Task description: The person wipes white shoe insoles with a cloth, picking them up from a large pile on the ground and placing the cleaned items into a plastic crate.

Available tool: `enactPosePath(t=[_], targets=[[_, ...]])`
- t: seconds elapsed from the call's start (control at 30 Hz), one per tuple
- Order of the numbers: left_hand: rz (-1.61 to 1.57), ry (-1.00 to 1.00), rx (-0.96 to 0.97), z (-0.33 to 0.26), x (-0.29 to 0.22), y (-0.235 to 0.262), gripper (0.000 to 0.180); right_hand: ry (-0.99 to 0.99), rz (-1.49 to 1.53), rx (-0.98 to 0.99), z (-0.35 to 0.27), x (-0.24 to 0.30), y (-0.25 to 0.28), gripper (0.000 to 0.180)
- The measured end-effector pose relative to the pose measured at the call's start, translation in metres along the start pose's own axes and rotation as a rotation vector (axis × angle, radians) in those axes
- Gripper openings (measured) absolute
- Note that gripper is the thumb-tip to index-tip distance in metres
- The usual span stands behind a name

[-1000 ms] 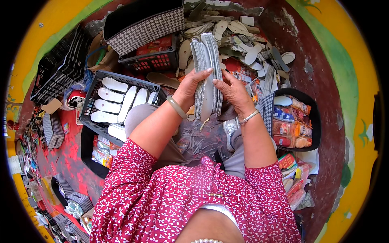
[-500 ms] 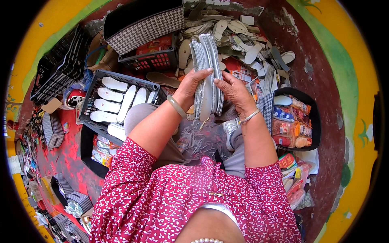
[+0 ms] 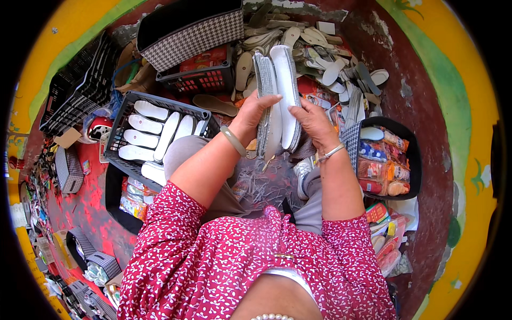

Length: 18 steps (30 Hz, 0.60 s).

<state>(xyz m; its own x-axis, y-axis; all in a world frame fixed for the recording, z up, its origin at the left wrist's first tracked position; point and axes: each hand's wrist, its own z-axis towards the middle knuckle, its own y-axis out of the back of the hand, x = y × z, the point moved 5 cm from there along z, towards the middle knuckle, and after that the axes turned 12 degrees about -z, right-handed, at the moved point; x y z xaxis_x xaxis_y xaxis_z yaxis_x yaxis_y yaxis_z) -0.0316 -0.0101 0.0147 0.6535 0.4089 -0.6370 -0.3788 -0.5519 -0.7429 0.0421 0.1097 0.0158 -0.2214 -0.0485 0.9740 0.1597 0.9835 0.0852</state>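
Two upright stacks of shoe insoles stand side by side between my hands, above my lap. My left hand [image 3: 255, 114] is closed round the left stack [image 3: 265, 80], its thumb laid across the front. The right stack [image 3: 286, 74] shows a broad white insole face and grey layered edges; my right hand [image 3: 313, 124] grips it from the right, thumb in front. My other fingers are largely hidden behind the insoles. The lower ends of both stacks hang over grey scraps [image 3: 261, 186] lying between my legs.
Left of my knee, a black crate [image 3: 114, 141] holds rows of white insoles. Beyond my hands lies a heap of loose insoles [image 3: 330, 69] by the wall. A houndstooth bin [image 3: 192, 42] rests on another crate [image 3: 197, 84]. At right, a fabric bin [image 3: 415, 170] holds packaged goods.
The two stacks have moved apart at the top, and the right one has turned so its white face shows more. Both hands keep their hold with little shift.
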Motion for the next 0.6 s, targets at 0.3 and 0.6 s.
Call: enactPosePath(t=[0.3, 0.6], targets=[[-0.084, 0.128, -0.171, 0.007, 0.005, 0.02, 0.018, -0.011, -0.089, -0.106, 0.0, 0.0, 0.021, 0.029], [-0.018, -0.15, -0.201, 0.029, -0.011, 0.043, 0.028, 0.038, 0.027, -0.4, -0.012, 0.011, 0.077, 0.027]])
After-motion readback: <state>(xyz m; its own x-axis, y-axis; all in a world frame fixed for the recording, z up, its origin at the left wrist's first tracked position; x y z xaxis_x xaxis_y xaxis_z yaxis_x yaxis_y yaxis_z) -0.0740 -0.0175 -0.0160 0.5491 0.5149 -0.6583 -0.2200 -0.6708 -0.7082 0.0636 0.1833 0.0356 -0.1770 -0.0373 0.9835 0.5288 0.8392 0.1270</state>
